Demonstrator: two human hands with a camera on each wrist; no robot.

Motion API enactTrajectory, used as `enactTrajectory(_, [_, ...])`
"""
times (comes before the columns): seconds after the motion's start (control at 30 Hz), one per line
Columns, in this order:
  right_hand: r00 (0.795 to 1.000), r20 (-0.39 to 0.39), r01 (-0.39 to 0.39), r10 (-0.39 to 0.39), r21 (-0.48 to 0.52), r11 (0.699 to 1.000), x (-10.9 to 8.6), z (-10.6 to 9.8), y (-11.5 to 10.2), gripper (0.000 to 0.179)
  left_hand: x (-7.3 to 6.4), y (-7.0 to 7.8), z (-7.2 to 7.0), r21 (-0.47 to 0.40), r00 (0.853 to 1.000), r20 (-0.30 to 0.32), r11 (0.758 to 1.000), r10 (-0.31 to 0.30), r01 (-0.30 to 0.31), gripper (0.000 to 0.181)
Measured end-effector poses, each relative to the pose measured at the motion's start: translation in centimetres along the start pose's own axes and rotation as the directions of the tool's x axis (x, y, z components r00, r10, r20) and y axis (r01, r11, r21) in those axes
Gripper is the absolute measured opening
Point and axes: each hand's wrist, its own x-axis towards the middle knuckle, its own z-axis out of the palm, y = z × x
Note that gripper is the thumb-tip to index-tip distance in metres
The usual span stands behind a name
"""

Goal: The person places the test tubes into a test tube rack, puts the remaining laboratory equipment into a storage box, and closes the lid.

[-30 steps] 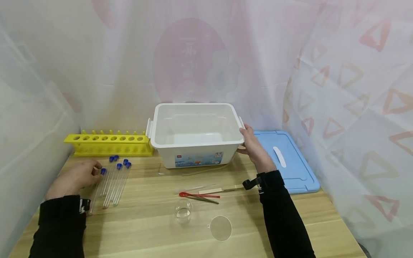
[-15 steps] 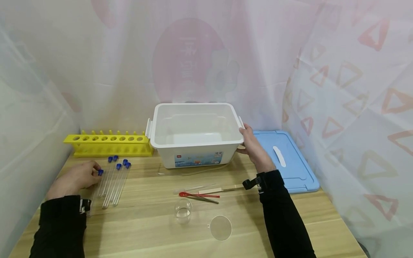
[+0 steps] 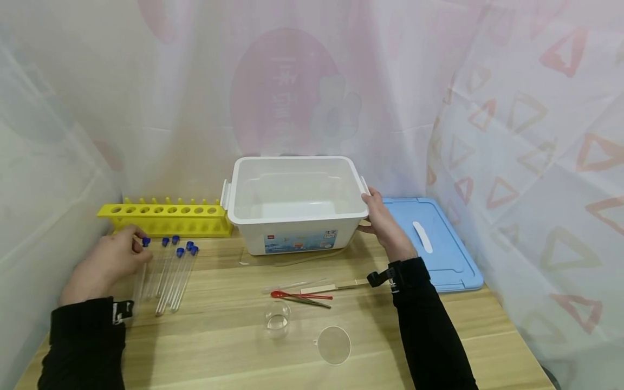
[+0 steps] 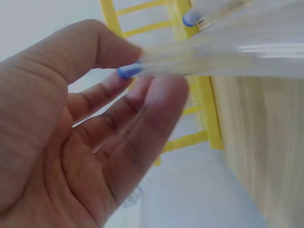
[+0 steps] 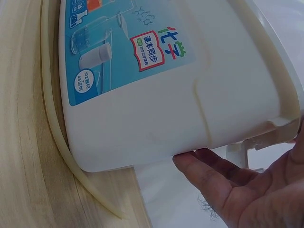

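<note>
My left hand (image 3: pixel 109 262) pinches a clear test tube (image 4: pixel 213 54) near its blue-stoppered end (image 3: pixel 145 242), thumb against fingertips. Blur in the left wrist view makes the tube's far end hard to make out. Several more test tubes (image 3: pixel 170 284) with blue stoppers lie side by side on the table to its right. Behind them stands a yellow test tube rack (image 3: pixel 166 225) with no tubes in its holes. My right hand (image 3: pixel 385 225) grips the white storage box (image 3: pixel 253 233) at its right handle, fingertips touching the end wall in the right wrist view.
A blue lid (image 3: pixel 439 260) lies right of the box. A pale rubber tube (image 5: pixel 59 142) runs along the box's front foot. Nearer lie a red spoon (image 3: pixel 278 294), tweezer-like dark tool (image 3: pixel 312 301), small clear cup (image 3: pixel 277 322) and clear disc (image 3: pixel 333 345).
My left hand has moved back toward the rack, with the leftmost test tube shifting away from the others and backward. The right hand and box stay where they were.
</note>
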Motion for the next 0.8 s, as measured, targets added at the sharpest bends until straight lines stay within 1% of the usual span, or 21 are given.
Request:
enactTrajectory(0.13, [1.000,-0.002,0.004,-0.004,-0.004,1.000,-0.1,0.0,0.0,0.077,-0.2,0.1,-0.7,-0.012,0.999,-0.051,1.000,-0.011,0.010,0.059])
enactTrajectory(0.2, [1.000,-0.003,0.003,-0.003,-0.002,1.000,-0.1,-0.1,0.0,0.077,-0.2,0.3,-1.0,-0.027,0.997,-0.083,1.000,-0.002,0.000,0.061])
enactTrajectory(0.3, [1.000,-0.004,0.002,-0.002,0.002,1.000,-0.2,-0.1,-0.1,0.077,-0.2,0.6,-1.4,-0.044,0.989,-0.148,0.999,0.004,-0.011,0.064])
enactTrajectory(0.37, [1.000,-0.005,0.002,-0.002,0.005,1.000,-0.2,-0.1,-0.1,0.077,-0.3,0.8,-1.6,-0.052,0.980,-0.197,0.998,0.008,-0.019,0.066])
enactTrajectory(0.47, [1.000,-0.006,0.004,-0.004,0.002,1.000,-0.3,-0.1,-0.1,0.076,-0.7,1.3,-1.8,-0.068,0.967,-0.253,0.998,-0.009,-0.009,0.065])
enactTrajectory(0.57, [1.000,-0.005,0.007,-0.008,-0.007,1.000,-0.3,-0.2,0.0,0.077,-1.2,1.8,-2.0,-0.076,0.950,-0.310,0.997,-0.023,-0.001,0.061])
enactTrajectory(0.67, [1.000,-0.002,0.011,-0.011,-0.008,1.000,-0.2,-0.2,0.0,0.077,-1.6,2.3,-2.1,-0.094,0.930,-0.366,0.995,-0.044,0.010,0.061])
enactTrajectory(0.8, [1.000,0.001,0.011,-0.011,-0.003,1.000,-0.3,-0.2,-0.1,0.078,-1.9,3.1,-2.2,-0.135,0.901,-0.422,0.990,-0.097,0.044,0.067])
